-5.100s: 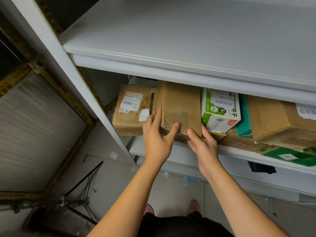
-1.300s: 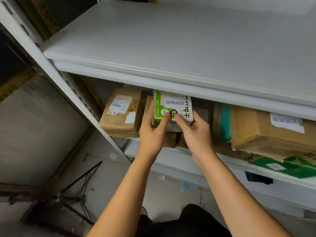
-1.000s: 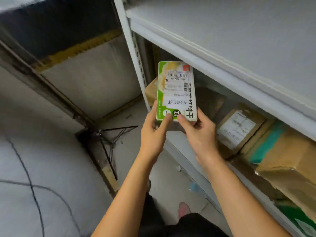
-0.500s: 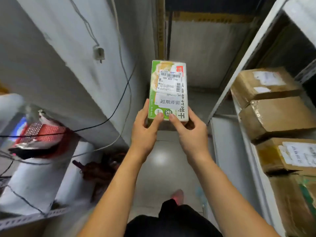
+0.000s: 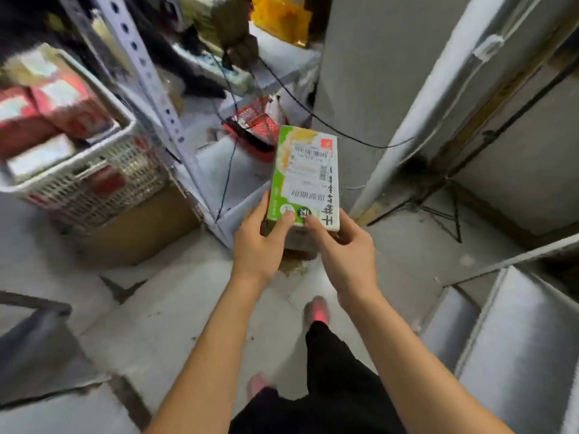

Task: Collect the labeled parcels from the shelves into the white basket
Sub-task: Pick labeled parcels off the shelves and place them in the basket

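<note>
I hold a green and white labeled box (image 5: 305, 175) upright in front of me, its barcode label facing up. My left hand (image 5: 258, 242) grips its lower left corner, thumb on the front face. My right hand (image 5: 343, 249) grips its lower right corner, thumb pressed on the front. The white basket (image 5: 94, 170) stands at the left on a brown carton, with red and white parcels (image 5: 47, 114) inside it. The box is well to the right of the basket and apart from it.
A perforated white shelf post (image 5: 150, 89) rises between the basket and the box. A red mesh basket (image 5: 253, 126) and black cables (image 5: 313, 117) lie behind. A brown carton (image 5: 141, 227) sits on the tiled floor. Grey shelf boards (image 5: 517, 339) are at the lower right.
I have turned left, away from the parcel shelves, carrying the green box in both hands. The white basket has come into view at the left.
</note>
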